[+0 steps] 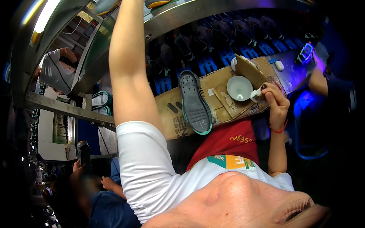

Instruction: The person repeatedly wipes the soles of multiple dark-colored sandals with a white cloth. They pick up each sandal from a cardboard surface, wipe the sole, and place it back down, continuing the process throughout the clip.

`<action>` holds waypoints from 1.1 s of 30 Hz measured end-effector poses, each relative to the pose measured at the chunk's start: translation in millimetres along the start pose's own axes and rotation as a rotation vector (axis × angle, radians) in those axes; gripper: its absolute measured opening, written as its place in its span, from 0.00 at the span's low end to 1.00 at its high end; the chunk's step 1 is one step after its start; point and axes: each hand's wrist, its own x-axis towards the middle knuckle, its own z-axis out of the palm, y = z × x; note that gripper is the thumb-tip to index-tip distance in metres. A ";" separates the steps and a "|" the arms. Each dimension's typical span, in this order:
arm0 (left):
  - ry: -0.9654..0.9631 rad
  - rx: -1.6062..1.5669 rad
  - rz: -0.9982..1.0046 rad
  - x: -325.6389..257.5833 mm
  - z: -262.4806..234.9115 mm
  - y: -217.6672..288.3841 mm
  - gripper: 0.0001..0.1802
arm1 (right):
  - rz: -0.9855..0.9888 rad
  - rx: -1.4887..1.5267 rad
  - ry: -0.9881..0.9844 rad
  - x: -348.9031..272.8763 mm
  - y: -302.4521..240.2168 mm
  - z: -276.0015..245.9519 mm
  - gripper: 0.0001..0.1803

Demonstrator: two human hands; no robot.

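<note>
My left arm (129,68) stretches up past the top edge, so its hand is out of sight. My right hand (276,99) is closed, fingers pinched round a small dark object with a whitish end (256,94); its exact kind is unclear. That end is just right of a pale round bowl (239,88). Left of the bowl a dark grey shoe sole (195,102) with a teal edge lies, patterned bottom up, on a brown cardboard sheet (171,114). Neither of my hands is seen touching the sole.
A metal-edged shelf (182,19) runs above, with part of a shoe (156,3) on it. Behind the cardboard are rows of shoes on blue supports. A small white rounded thing (279,65) lies at right, near another person's hand (317,62) with a shoe (305,54). More people are at left.
</note>
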 end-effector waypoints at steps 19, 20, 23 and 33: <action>-0.332 0.765 -0.671 -412.3 -207.1 -27.6 0.48 | 0.003 -0.421 -0.225 -13.8 68.7 22.4 0.06; -0.275 0.684 -0.693 -414.5 -203.6 -30.9 0.47 | -0.068 -0.487 -0.228 -9.0 73.1 23.1 0.06; -0.195 0.500 -0.857 -411.5 -202.2 -31.8 0.45 | -0.195 -0.636 -0.259 5.2 90.1 27.2 0.06; 0.077 -0.669 -1.129 -376.5 -167.8 -5.6 0.38 | -0.349 -0.863 -0.417 26.1 133.8 35.8 0.07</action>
